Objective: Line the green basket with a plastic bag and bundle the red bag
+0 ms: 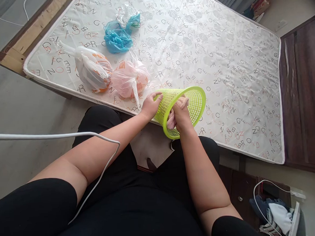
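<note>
A green plastic mesh basket [196, 97] lies tipped on its side at the mattress edge, its wide mouth facing right and toward me. My left hand [151, 104] grips the basket near its base, fingers curled over the outside. Inside the mouth, my right hand [182, 117] is closed on a pinkish cloth [171, 120], which bunches out on both sides of the fingers. Part of the cloth touches or nears the basket's inner wall; exactly where, I cannot tell.
On the mattress [237, 74] sit a knotted pink bag [130, 78], a white bag [93, 68] and a blue plastic bag [118, 36]. A white cable [54, 135] crosses over my left arm. Clothes [279, 213] are piled at lower right, near a dark wooden headboard [305, 94].
</note>
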`<state>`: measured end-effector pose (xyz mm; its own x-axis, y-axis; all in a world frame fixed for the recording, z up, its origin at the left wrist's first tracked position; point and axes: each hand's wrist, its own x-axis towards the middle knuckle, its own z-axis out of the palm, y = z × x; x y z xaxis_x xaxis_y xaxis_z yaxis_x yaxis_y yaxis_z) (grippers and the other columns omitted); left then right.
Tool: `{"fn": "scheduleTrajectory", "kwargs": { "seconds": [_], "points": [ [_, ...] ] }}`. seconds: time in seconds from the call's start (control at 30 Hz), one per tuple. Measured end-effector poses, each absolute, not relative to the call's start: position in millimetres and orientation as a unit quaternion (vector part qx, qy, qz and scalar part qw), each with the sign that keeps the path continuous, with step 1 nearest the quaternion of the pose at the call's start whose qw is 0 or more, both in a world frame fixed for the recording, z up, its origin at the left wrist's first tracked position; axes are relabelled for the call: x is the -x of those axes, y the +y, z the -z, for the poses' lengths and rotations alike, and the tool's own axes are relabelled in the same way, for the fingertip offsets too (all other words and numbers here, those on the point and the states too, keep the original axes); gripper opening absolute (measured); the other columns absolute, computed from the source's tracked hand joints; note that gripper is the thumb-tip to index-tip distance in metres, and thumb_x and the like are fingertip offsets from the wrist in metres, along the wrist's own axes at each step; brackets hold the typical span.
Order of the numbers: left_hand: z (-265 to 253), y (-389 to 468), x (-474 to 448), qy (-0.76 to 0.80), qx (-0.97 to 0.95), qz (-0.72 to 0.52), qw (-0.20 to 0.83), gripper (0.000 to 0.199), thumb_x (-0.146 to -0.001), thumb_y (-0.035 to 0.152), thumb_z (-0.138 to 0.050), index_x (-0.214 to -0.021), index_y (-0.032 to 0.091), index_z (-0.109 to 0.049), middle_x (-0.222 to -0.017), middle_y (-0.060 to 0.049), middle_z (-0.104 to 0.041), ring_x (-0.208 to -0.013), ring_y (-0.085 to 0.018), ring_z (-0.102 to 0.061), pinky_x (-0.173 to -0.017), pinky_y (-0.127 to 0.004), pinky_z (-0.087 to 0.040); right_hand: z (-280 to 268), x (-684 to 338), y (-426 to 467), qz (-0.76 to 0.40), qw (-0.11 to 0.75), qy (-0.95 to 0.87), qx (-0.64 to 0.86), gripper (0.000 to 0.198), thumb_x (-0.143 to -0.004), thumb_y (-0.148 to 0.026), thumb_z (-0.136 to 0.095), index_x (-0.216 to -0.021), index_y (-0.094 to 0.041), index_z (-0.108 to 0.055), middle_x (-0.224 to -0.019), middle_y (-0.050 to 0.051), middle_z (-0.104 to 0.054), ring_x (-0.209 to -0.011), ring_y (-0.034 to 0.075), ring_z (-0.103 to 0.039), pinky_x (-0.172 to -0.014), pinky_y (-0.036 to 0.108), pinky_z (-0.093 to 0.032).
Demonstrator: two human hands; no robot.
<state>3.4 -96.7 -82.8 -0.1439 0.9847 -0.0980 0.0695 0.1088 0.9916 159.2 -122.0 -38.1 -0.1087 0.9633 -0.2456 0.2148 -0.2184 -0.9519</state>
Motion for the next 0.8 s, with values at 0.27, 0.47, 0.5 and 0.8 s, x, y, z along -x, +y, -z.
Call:
{"fn": "scheduleTrajectory", "kwargs": {
  "seconds": [0.27,0.47,0.5,0.8],
  "points": [
    [80.8,-109.4,-6.7,0.432,-0.565,-0.516,0.477,0.088,-0.092,0.084,-0.057,-0.156,0.024,-0.05,-0.168,-0.017,-0.047,-0.161,-0.037,-0.038,-0.132,-0.054,-0.03,33.7,-159.7,-120.2,-0.472,0.373,-0.551,0.578,0.084,-0.097,-0.064,-0.056,-0.168,-0.035,-0.024,-0.159,0.014,-0.056,-0.147,0.035,-0.056,-0.11,0.059,-0.057],
    [84.5,-119.2,-8.9,0.386,-0.671,-0.491,0.398,0.089,-0.09,0.078,-0.064,-0.161,0.028,-0.044,-0.174,-0.016,-0.037,-0.165,-0.04,-0.027,-0.135,-0.06,-0.02,29.1,-161.9,-120.9,-0.45,0.345,-0.61,0.554,0.08,-0.1,-0.069,-0.047,-0.17,-0.035,-0.025,-0.157,0.011,-0.057,-0.141,0.032,-0.061,-0.108,0.055,-0.06],
    [86.0,-116.5,-7.1,0.382,-0.667,-0.498,0.4,0.084,-0.094,0.075,-0.059,-0.162,0.029,-0.043,-0.173,-0.015,-0.04,-0.163,-0.039,-0.03,-0.135,-0.059,-0.022,27.3,-167.0,-119.9,-0.459,0.331,-0.615,0.55,0.08,-0.099,-0.068,-0.052,-0.168,-0.034,-0.031,-0.152,0.012,-0.062,-0.138,0.033,-0.063,-0.107,0.055,-0.06],
    [65.7,-101.4,0.8,0.427,-0.566,-0.511,0.486,0.058,-0.102,0.053,-0.051,-0.153,0.027,-0.056,-0.158,-0.009,-0.06,-0.155,-0.033,-0.046,-0.132,-0.05,-0.031,18.9,-218.4,-103.8,-0.179,0.114,-0.742,0.636,0.056,-0.088,-0.037,-0.075,-0.143,-0.029,-0.069,-0.148,0.018,-0.056,-0.143,0.042,-0.051,-0.115,0.061,-0.046]
  ]
}}
